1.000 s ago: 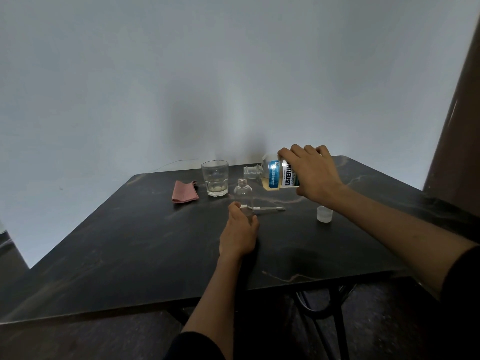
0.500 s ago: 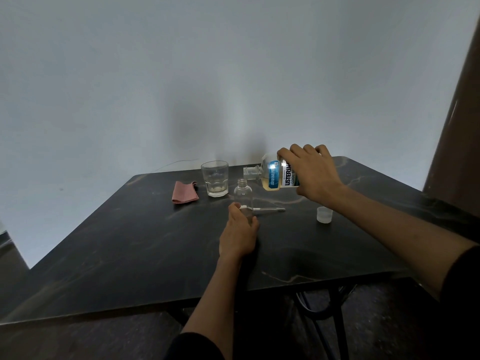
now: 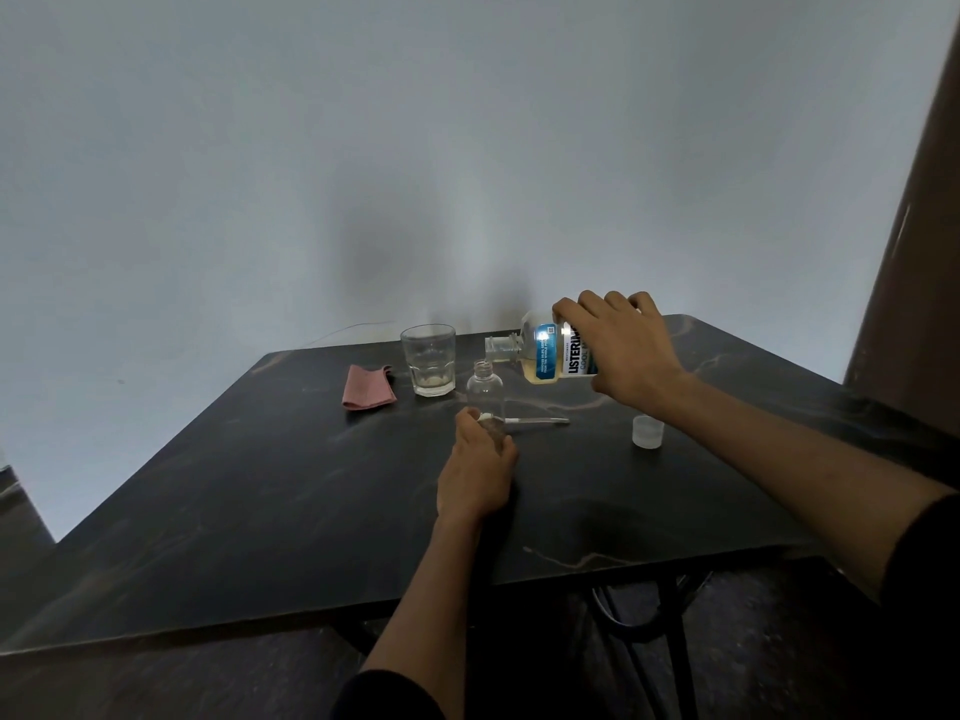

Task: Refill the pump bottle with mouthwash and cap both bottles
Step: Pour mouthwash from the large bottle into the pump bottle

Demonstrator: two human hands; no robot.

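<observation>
Clear pump bottle (image 3: pixel 485 392) stands well inside table (image 3: pixel 260 501) edges.

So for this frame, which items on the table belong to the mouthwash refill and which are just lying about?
In the job:
mouthwash bottle, tipped in the right hand
small clear bottle, steadied by the left hand
pump head, lying on the table
white cap

Lying about:
drinking glass
pink cloth

Two bare forearms, left hand (image 3: pixel 475 472) and right hand (image 3: pixel 626 350) without gloves, black sleeves pushed up near the elbows
</observation>
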